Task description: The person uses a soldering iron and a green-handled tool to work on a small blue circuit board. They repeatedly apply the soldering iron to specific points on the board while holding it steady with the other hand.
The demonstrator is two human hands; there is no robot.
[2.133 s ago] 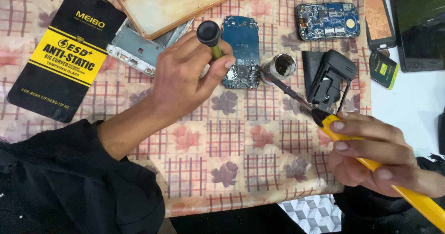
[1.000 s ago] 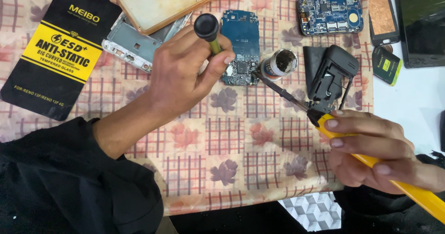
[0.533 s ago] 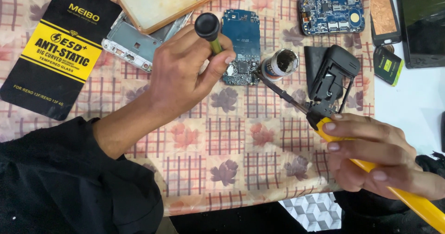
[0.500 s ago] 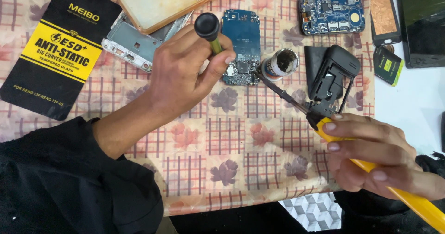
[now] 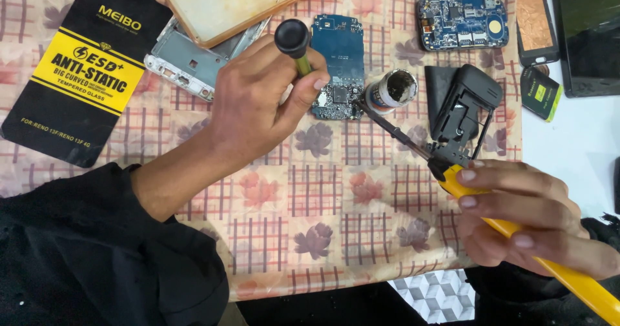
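over the blue circuit board (image 5: pixel 340 61) on the surface, our left hand (image 5: pixel 255 103) grips a green-handled tool (image 5: pixel 296 45); our right hand (image 5: pixel 516 213) holds the yellow soldering iron (image 5: pixel 516 235), whose tip could slip and scorch nearby parts.

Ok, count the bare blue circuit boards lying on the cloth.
2. One blue circuit board lies at top centre, under the tool tip in the left hand. The other board lies at upper right, past the small open jar. More may be hidden under the hands.
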